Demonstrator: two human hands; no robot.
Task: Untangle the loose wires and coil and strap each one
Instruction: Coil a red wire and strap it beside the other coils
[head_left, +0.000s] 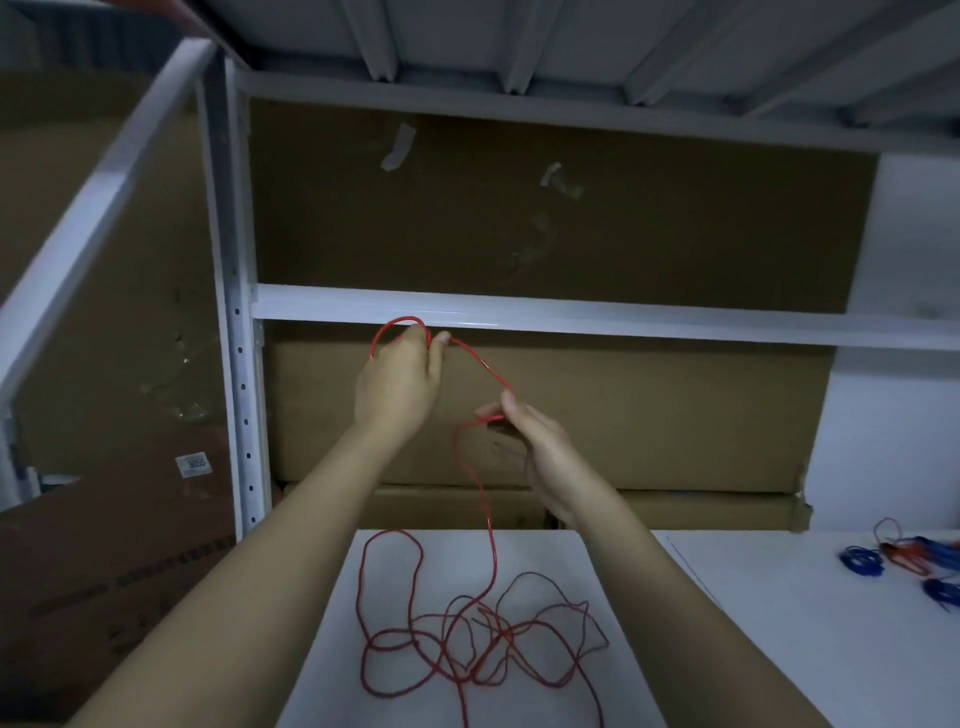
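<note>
White metal shelving (571, 317) fills the far side, with big cardboard boxes (545, 415) stacked behind its rails and another box (119, 571) leaning at the near left. Below, a white table (753, 623) spans the near right. Across its near middle sprawls a tangled red wire (467, 644), one strand rising from the heap to both raised hands. The left hand (400, 384) grips a small loop of that wire, fingers curled round it just below the shelf rail. The right hand (540, 452), lower and to the right, pinches the same strand between thumb and fingertips. Coiled blue and red wires (904, 561) lie at the table's far right edge, well apart from the tangle.
</note>
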